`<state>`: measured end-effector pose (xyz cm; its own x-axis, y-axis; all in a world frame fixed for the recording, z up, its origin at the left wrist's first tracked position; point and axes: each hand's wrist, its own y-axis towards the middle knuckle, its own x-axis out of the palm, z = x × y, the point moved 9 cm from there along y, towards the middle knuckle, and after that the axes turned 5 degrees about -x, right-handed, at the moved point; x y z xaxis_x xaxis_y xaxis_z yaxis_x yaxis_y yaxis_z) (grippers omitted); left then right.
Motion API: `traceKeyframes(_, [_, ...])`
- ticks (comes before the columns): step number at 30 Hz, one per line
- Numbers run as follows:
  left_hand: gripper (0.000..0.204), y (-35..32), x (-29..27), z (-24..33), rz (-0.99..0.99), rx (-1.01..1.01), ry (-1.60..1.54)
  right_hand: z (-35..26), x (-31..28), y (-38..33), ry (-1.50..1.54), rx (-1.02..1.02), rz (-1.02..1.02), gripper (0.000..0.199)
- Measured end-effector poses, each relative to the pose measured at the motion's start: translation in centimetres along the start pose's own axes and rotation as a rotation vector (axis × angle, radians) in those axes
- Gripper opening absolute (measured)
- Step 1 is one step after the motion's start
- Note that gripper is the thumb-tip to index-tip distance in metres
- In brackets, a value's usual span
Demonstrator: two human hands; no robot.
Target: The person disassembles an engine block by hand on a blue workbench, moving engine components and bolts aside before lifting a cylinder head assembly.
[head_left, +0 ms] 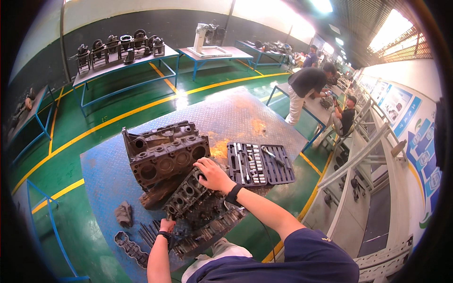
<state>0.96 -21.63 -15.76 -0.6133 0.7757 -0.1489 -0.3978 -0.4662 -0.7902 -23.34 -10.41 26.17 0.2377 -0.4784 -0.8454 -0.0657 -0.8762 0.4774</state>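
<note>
- Right hand (214, 175) bends its fingers over the far right end of the head (185, 194); left hand (167, 226) is at the near left end, its fingertips partly hidden, so I cannot tell whether they grip or only touch.
- Table (101, 188): blue steel plate, rust-stained beyond the block, carrying all the parts below.
- Block (163, 158): beyond the head and up-left of the right hand, its bores facing the person.
- Row of metal parts (214, 231): on the person's side of the head, running roughly alongside it.
- Toolbox (279, 166): open, well right of the block, past the right wrist.
- Head: between the hands, its long axis slanting from near left to far right, so the hands sit at opposite ends and neither is clearly nearer. It lies down-left of the right hand and up-right of the left.
- Brown wedge (155, 197): between block and head, wood by its look.
- Cover (131, 248): left of the left wrist.
- Rag-like lump (123, 214): left of the left hand.
- Rods (147, 232): fanned just beside the left wrist.
</note>
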Motion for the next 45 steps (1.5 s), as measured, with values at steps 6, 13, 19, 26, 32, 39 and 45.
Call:
traceKeyframes(6, [0.023,-0.6,0.1,0.4,0.006,0.003,-0.008,0.2,0.0,-0.1,-0.001,0.003,0.009,0.047])
traceKeyframes(13, [0.021,-0.5,0.0,0.4,0.014,-0.006,0.004,0.2,0.0,0.0,0.019,0.012,-0.004,0.047])
traceKeyframes(19, [0.023,-0.2,-0.2,0.1,0.027,-0.002,-0.004,-0.1,-0.2,0.0,-0.001,-0.015,0.027,0.046])
traceKeyframes(26, [0.025,-0.7,-0.2,0.3,0.019,-0.028,0.018,-0.1,-0.2,0.0,-0.002,-0.009,0.017,0.047])
traceKeyframes(32, [0.025,-1.3,-0.1,0.9,0.028,-0.004,-0.009,0.1,-0.3,0.0,0.011,0.0,0.006,0.047])
traceKeyframes(39, [0.026,-0.9,-0.2,0.6,0.018,-0.013,-0.01,0.1,-0.1,0.1,0.013,-0.003,0.018,0.045])
traceKeyframes(45, [0.026,-0.9,-0.3,0.4,0.023,-0.015,0.041,0.2,0.1,-0.1,0.014,-0.015,0.03,0.043])
